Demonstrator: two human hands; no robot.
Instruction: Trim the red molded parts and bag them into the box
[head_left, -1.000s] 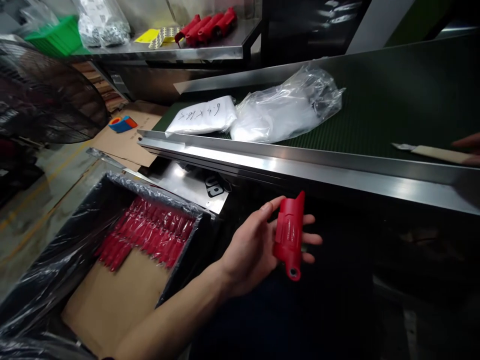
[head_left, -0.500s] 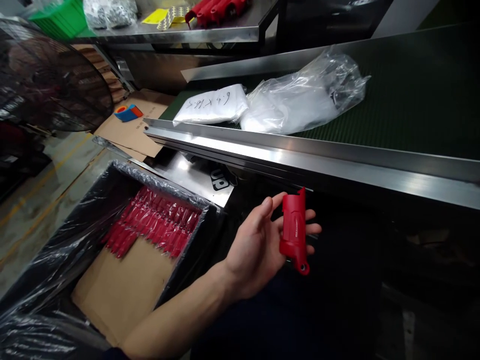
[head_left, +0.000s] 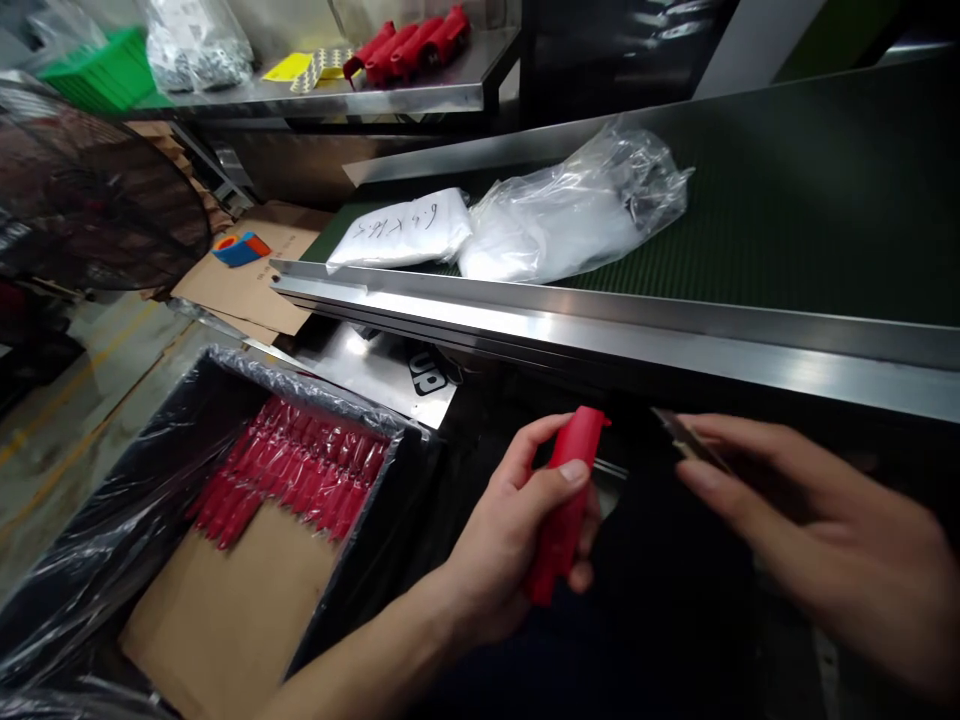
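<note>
My left hand is closed round a red plastic housing, thumb across its side, in front of the conveyor's metal edge. The housing is tilted, its upper end leaning right. To the right, my right hand pinches a thin, flat, blade-like tool between thumb and fingers. The tool's narrow tip points up and left toward the housing, with a gap between them. Most of the tool is hidden by my fingers, so its exact kind does not show.
A black plastic-lined box at lower left holds bagged red parts on cardboard. White plastic bags lie on the green conveyor. More red housings sit on a metal shelf behind. A caged fan stands left.
My left hand has closed round the housing, which lay on its open palm, and turned it over. My right hand has come into view with the blade-like tool. The whole view has shifted slightly.
</note>
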